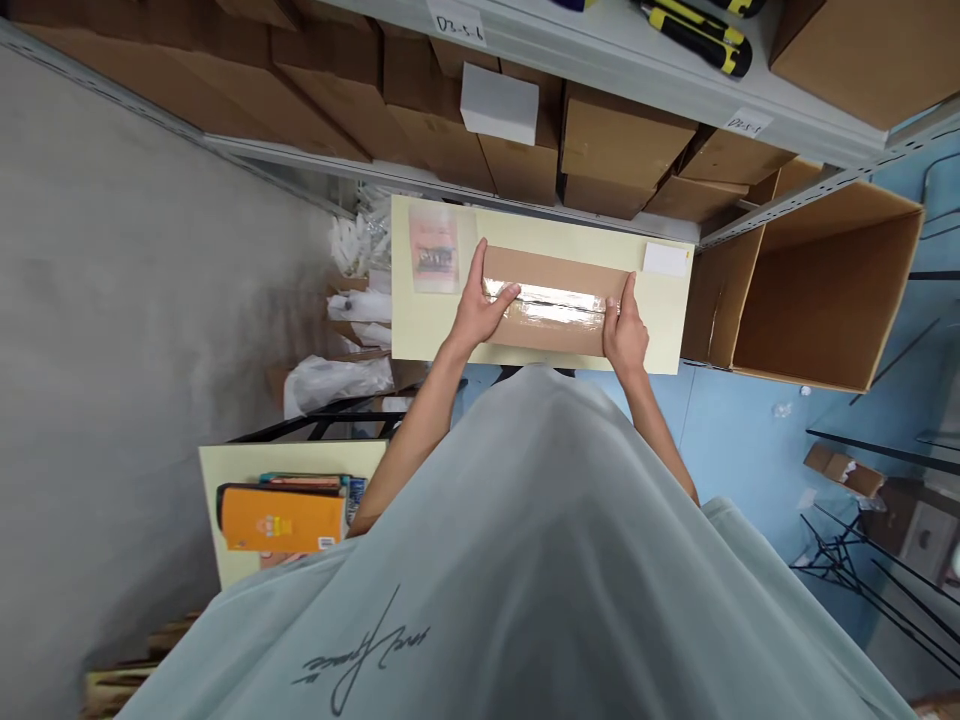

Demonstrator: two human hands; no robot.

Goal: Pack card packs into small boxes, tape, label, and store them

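Observation:
A long brown cardboard box point(555, 267) with shiny clear tape along its middle seam lies between my hands, over the pale yellow tabletop point(525, 222). My left hand point(481, 305) grips the box's left end, thumb on top near the tape. At the opposite end my right hand point(625, 330) holds on, its thumb also on the upper face. Whether the box rests on the table or is slightly lifted, I cannot tell. On the table, a clear packet with a pink and dark print point(433, 250) lies left of the box. A white label point(665, 259) lies to the right.
Metal shelving with cardboard boxes point(626, 140) and a white box point(499, 103) stands behind the table. A large open carton point(821, 290) is at the right. Plastic bags point(337, 382) sit at the left, and an orange book point(283, 518) lies on a side table.

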